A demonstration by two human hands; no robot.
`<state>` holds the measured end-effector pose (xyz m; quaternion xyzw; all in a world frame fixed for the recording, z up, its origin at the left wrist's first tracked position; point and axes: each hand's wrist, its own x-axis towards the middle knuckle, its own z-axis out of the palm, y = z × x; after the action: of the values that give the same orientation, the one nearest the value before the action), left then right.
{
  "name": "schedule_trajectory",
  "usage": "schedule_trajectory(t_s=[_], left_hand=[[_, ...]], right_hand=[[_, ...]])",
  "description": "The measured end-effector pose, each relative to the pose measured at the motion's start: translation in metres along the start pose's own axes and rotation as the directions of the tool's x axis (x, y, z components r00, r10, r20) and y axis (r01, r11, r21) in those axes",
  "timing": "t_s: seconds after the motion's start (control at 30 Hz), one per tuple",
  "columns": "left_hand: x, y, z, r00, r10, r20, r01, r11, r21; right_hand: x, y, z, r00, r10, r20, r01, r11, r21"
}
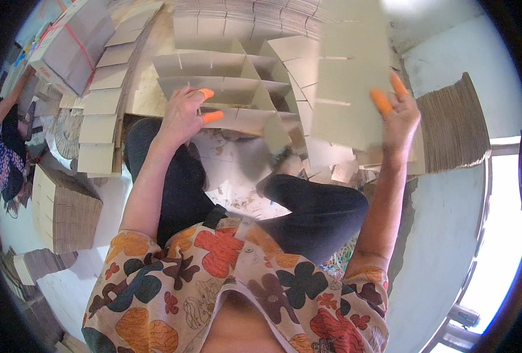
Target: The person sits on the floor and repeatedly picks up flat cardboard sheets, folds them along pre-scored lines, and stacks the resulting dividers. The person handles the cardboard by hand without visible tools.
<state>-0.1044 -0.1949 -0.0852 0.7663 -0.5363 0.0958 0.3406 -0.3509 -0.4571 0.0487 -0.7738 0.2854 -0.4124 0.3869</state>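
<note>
A cardboard divider grid (228,91), made of crossed slotted strips, stands in front of me above my knees. My left hand (181,116) is at its near left side, thumb and a finger spread apart in orange finger cots, with nothing seen between them. Whether it touches the nearest strip I cannot tell. On the right, my right hand (401,120), also in orange finger cots, pinches the right edge of a wide slotted cardboard sheet (349,76). That sheet is blurred and hides part of what lies behind it.
Slotted cardboard pieces (105,97) lie overlapped at the left, beside a tied carton (75,44). Cardboard stacks stand at the far side (243,26), right (452,126) and lower left (67,212). Another person's arm (14,94) shows at the far left.
</note>
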Motion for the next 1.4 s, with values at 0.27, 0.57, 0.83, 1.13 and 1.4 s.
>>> schedule_trajectory(t_s=[0.27, 0.57, 0.83, 1.13, 1.4], left_hand=[[-0.012, -0.022, 0.021, 0.998, 0.007, 0.060, -0.002, 0.997, -0.073], [-0.008, -0.018, 0.027, 0.999, 0.047, 0.017, -0.046, 0.996, -0.082], [-0.006, -0.020, 0.031, 0.998, 0.030, 0.050, -0.028, 0.998, -0.051], [-0.008, -0.018, 0.027, 0.997, 0.048, 0.054, -0.043, 0.996, -0.083], [-0.009, -0.019, 0.031, 0.997, 0.040, 0.069, -0.037, 0.998, -0.054]], right_hand=[[-0.019, -0.027, 0.116, 0.919, -0.169, 0.356, 0.247, 0.951, -0.188], [-0.016, -0.002, 0.172, 0.866, -0.242, 0.437, 0.382, 0.885, -0.267], [-0.013, -0.017, 0.167, 0.861, -0.199, 0.468, 0.377, 0.867, -0.325], [-0.015, -0.015, 0.163, 0.844, -0.236, 0.482, 0.378, 0.899, -0.222], [-0.017, 0.004, 0.191, 0.726, -0.220, 0.652, 0.432, 0.883, -0.184]])
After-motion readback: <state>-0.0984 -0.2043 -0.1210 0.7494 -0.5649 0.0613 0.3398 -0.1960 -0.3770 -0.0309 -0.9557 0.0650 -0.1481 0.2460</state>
